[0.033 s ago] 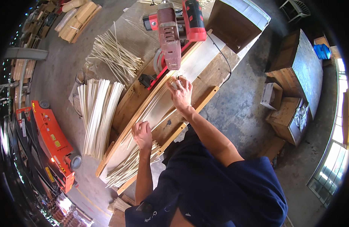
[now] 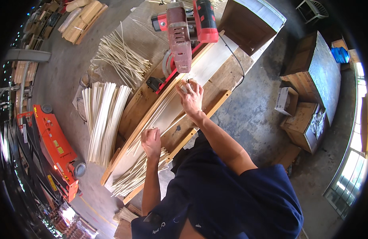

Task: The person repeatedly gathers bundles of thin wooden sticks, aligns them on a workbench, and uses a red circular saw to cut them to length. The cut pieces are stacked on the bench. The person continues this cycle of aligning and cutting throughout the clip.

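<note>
My right hand is just below a red-and-black power saw. Its bent fingers close over the ends of thin pale sticks that run along a wooden fence. My left hand is curled above the work board, lower and to the left. One stick slants from near my right wrist toward it; whether the left fingers grip that stick is hidden. Below my left hand, a loose pile of sticks spreads over the board's near end.
Left of the bench stands a dense stick bundle, with a looser heap behind it. A black cable loops along the right side. An open brown box sits at the far end. An orange machine stands at far left.
My left hand has shifted slightly to the right and nearer to me. The right hand stays by the saw.
</note>
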Demonstrator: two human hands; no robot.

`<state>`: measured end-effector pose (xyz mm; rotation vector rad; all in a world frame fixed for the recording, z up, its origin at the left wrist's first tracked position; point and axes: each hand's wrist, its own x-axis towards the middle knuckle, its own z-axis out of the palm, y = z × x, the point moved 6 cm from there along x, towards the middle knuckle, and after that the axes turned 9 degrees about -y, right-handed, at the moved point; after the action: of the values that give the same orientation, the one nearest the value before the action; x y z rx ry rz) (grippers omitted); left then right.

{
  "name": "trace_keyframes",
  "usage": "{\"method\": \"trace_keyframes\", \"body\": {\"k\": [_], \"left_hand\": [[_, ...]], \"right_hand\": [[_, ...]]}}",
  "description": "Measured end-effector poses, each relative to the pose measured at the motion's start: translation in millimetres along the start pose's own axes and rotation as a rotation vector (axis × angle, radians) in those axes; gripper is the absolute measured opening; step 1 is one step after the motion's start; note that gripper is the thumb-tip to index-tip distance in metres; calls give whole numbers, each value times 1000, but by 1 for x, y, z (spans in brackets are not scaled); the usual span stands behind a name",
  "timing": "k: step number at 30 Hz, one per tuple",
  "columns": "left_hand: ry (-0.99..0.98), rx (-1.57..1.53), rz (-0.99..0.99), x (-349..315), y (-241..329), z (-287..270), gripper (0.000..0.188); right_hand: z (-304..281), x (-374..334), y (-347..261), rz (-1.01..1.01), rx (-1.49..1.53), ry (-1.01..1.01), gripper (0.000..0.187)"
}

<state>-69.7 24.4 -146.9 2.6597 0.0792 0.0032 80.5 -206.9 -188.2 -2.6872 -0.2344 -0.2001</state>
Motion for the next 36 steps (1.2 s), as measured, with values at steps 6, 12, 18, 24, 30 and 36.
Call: {"method": "trace_keyframes", "body": {"k": [6,12,18,24,30,36], "left_hand": [[-129,31,-65,-33,5,6,21],[10,-191,-42,-31,11,3,18],[23,-238,10,4,14,12,18],[47,-290,29,34,31,31,18],[102,-213,30,49,35,35,11],[176,1,42,54,39,36,6]], "right_hand": [[1,1,-1,-15,2,32,51],[-2,2,9,-40,61,95,36],[-8,-1,-2,-42,19,33,37],[-11,-5,1,-31,1,-4,42],[-10,-3,1,-29,2,-114,54],[-8,-2,4,-35,-7,-132,58]]}}
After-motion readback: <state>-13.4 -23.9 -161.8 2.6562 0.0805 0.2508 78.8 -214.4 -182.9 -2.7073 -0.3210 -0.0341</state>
